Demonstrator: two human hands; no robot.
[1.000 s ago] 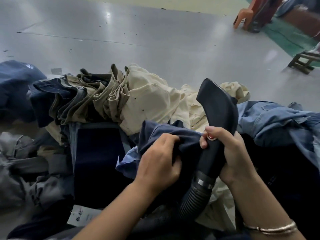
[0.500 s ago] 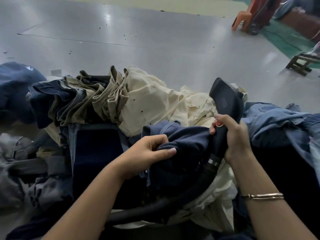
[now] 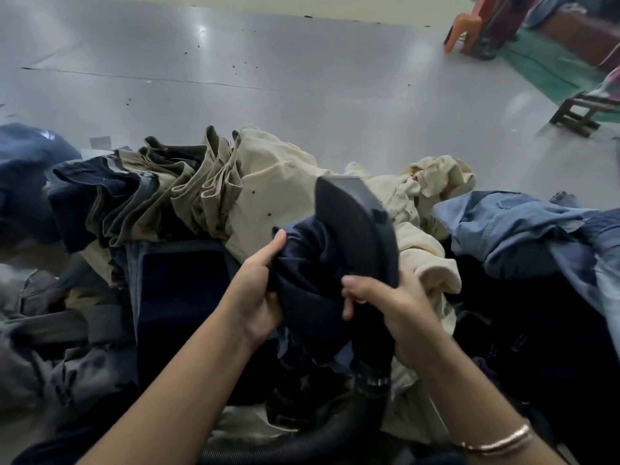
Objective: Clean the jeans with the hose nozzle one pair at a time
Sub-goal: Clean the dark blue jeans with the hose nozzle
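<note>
Dark navy jeans (image 3: 312,297) now bunched up against the hose nozzle (image 3: 355,229)

Since a moment ago the left hand (image 3: 258,290) has gone from a loose, fingers-out hold to a tight clutch, thumb up, gathering the navy denim hard against the nozzle's flat mouth. The right hand (image 3: 385,303) is wrapped round the nozzle's neck just above the ribbed hose (image 3: 335,427), and the nozzle has swung left over the fabric. I judge cleaning of this one pair is under way, not finished. The pair sits between both hands, atop the heap of cream trousers (image 3: 275,196) and light blue jeans (image 3: 510,229) on the worktop (image 3: 235,72).
</note>
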